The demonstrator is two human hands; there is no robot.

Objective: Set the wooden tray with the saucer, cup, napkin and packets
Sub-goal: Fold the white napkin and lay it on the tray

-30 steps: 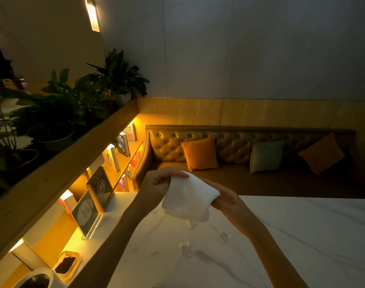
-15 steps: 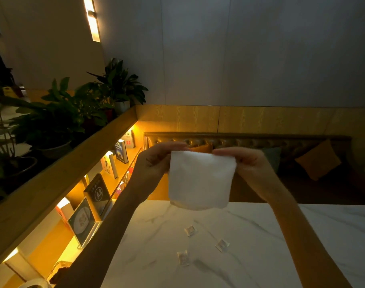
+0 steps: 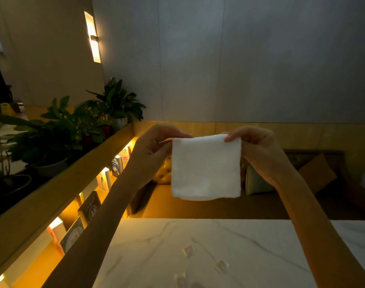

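Observation:
A white folded napkin hangs flat and square in the air above the far edge of the white marble table. My left hand pinches its top left corner and my right hand pinches its top right corner. Three small clear packets lie on the table below: one packet nearest the middle, a second packet to its right, and a third packet at the bottom edge. No wooden tray, saucer or cup is in view.
A wooden ledge with potted plants runs along the left, with lit shelves of cards and books under it. Behind the table stands a tufted bench with cushions.
Both hands have lifted the napkin higher and spread it flat by its top corners; a second ago it was bunched lower between them. The view has tilted upward.

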